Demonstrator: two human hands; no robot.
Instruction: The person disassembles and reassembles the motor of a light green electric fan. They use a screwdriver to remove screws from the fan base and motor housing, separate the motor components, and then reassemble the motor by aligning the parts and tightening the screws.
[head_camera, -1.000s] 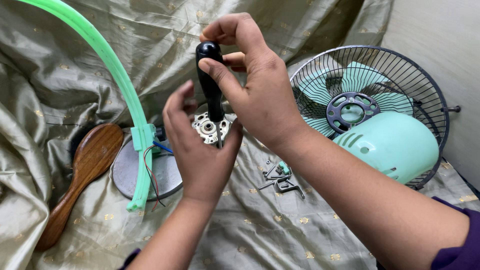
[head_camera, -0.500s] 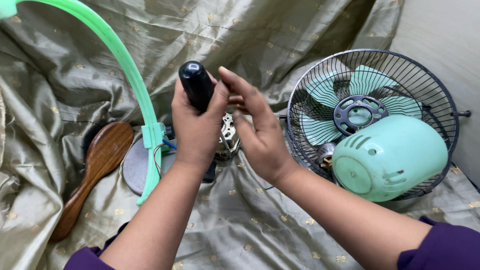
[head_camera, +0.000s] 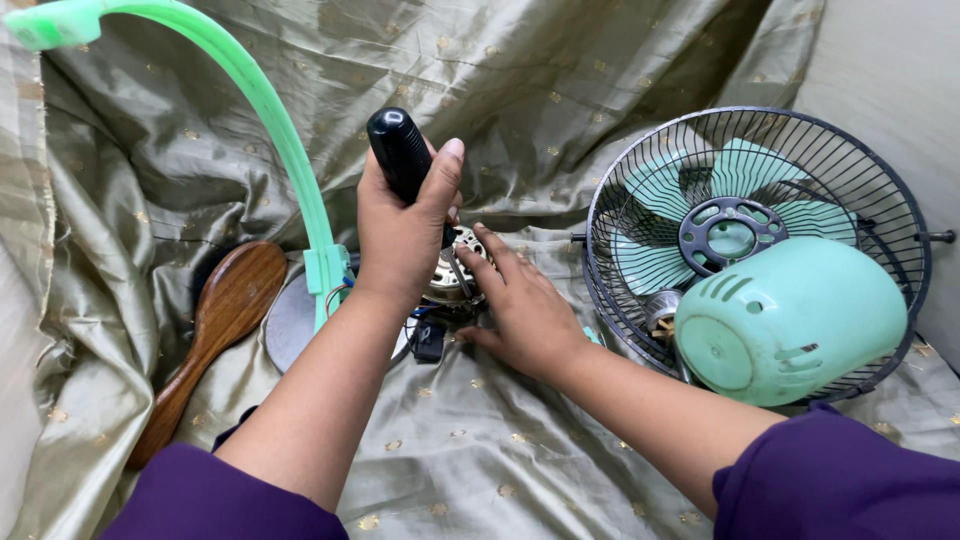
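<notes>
Silky cloth (head_camera: 480, 460) underlies hands hiding a motor (head_camera: 452, 275) (screwdriver (head_camera: 400, 155) tip unseen).

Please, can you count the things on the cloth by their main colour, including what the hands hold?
Green: 3 (curved stand arm, fan blades, motor cover)
Black: 2 (screwdriver handle, wire fan guard)
Brown: 1 (wooden brush)
Metal: 1 (motor)
Total: 7

Purple sleeves (head_camera: 250, 495) (bare hands (head_camera: 400, 235))
</notes>
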